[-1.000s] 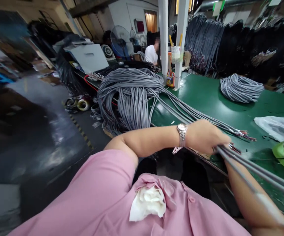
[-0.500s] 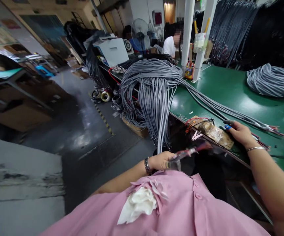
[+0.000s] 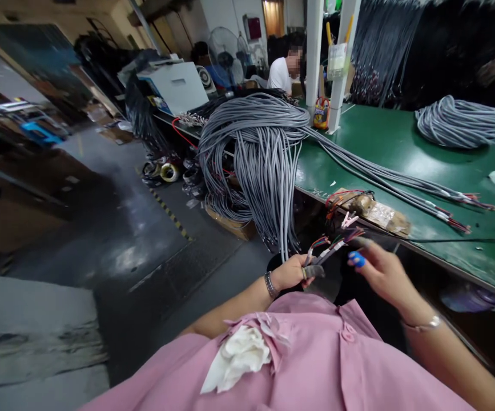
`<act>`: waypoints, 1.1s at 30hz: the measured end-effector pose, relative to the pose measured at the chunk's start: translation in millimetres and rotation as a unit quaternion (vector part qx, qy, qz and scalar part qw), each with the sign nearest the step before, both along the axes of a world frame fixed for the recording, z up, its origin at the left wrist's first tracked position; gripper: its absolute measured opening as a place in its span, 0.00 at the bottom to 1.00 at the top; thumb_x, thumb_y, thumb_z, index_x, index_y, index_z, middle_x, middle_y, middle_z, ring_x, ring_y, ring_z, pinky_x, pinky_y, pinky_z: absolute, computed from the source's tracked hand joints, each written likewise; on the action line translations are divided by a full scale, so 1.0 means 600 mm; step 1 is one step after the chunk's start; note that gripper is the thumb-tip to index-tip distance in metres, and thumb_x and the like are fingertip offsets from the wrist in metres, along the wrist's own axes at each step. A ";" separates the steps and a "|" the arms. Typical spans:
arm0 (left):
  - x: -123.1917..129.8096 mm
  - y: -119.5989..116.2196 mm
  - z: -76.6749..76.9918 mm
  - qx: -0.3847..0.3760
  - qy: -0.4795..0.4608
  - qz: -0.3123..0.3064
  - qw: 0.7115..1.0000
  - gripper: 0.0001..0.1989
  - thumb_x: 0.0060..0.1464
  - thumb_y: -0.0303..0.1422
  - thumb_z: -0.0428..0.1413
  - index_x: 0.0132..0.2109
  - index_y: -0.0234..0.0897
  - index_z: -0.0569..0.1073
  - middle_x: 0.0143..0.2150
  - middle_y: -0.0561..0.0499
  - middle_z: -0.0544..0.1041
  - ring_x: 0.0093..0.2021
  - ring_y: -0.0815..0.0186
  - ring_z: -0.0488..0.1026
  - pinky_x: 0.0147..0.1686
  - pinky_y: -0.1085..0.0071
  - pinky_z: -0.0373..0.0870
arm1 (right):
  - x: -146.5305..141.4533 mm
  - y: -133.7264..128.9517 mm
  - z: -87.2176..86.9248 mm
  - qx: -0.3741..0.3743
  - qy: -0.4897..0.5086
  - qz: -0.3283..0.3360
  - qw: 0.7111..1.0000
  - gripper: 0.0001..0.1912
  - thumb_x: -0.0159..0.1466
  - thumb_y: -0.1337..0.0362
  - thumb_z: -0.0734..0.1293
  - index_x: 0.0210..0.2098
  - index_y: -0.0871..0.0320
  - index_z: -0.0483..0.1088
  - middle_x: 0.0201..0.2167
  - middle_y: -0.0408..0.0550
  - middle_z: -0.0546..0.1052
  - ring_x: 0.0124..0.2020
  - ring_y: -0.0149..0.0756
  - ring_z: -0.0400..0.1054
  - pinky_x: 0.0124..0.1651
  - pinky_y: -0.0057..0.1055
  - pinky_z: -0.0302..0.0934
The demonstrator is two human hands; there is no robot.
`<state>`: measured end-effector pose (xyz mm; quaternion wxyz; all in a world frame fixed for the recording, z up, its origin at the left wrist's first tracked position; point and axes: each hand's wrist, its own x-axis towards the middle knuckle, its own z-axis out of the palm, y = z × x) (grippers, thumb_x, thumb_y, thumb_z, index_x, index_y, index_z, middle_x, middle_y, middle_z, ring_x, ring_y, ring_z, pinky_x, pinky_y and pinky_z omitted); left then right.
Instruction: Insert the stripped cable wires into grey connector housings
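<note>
My left hand (image 3: 292, 273) is closed around a few grey cables (image 3: 330, 251) in front of my body. Thin coloured wires (image 3: 354, 234) fan out from their stripped ends, with white sleeves behind them. A dark cover wraps my left thumb. Close to these wire ends is my right hand (image 3: 386, 277), its thumb and forefinger apart; blue tape covers the thumb and a greyish cover the forefinger. Whether the forefinger touches the wires cannot be made out. A thick bundle of grey cables (image 3: 268, 165) drapes over the table edge, several ends stretching right across the green table (image 3: 384, 137).
At the table's front edge lies a taped brown block (image 3: 384, 216) with red and black leads and a pink clip (image 3: 350, 220). A coiled grey cable bundle (image 3: 461, 123) rests at back right. White posts (image 3: 337, 85) rise from the table. A person (image 3: 279, 74) sits beyond.
My right hand has come off the table, moving down and left to the wire ends at my left hand. The held cable ends have spread apart. The whole view has shifted slightly.
</note>
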<state>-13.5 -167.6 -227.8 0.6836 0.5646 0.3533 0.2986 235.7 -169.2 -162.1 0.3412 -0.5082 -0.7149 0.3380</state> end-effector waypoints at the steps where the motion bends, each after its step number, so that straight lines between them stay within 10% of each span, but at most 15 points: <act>1: 0.002 -0.002 -0.001 0.004 0.009 -0.007 1.000 0.24 0.48 0.51 0.59 0.28 0.31 0.66 0.19 0.54 0.66 0.18 0.74 0.62 0.19 0.77 0.60 | -0.027 -0.010 -0.010 -0.057 0.052 0.028 0.997 0.20 0.63 0.52 0.63 0.50 0.57 0.66 0.27 0.46 0.73 0.24 0.33 0.65 0.26 0.29 0.59; 16: 0.027 0.016 0.000 -0.013 0.044 -0.117 0.992 0.25 0.49 0.51 0.58 0.37 0.29 0.77 0.32 0.45 0.77 0.32 0.66 0.73 0.35 0.72 0.69 | -0.087 0.009 -0.048 -0.033 0.143 0.054 0.988 0.12 0.63 0.59 0.63 0.43 0.55 0.73 0.34 0.49 0.75 0.37 0.41 0.70 0.42 0.36 0.65; 23: 0.041 0.043 -0.002 -0.093 -0.105 0.120 0.983 0.28 0.54 0.51 0.54 0.47 0.29 0.75 0.41 0.38 0.77 0.38 0.61 0.75 0.34 0.70 0.71 | -0.071 0.022 -0.092 -0.094 0.227 -0.013 0.969 0.20 0.61 0.56 0.65 0.53 0.52 0.64 0.38 0.49 0.75 0.34 0.39 0.69 0.36 0.35 0.66; 33: 0.075 0.035 0.017 0.145 0.051 0.140 0.978 0.21 0.59 0.43 0.51 0.54 0.35 0.71 0.53 0.42 0.71 0.56 0.59 0.65 0.60 0.62 0.57 | -0.093 0.028 -0.108 -0.201 0.241 0.077 0.946 0.18 0.58 0.60 0.68 0.47 0.54 0.67 0.35 0.46 0.74 0.29 0.35 0.67 0.33 0.32 0.65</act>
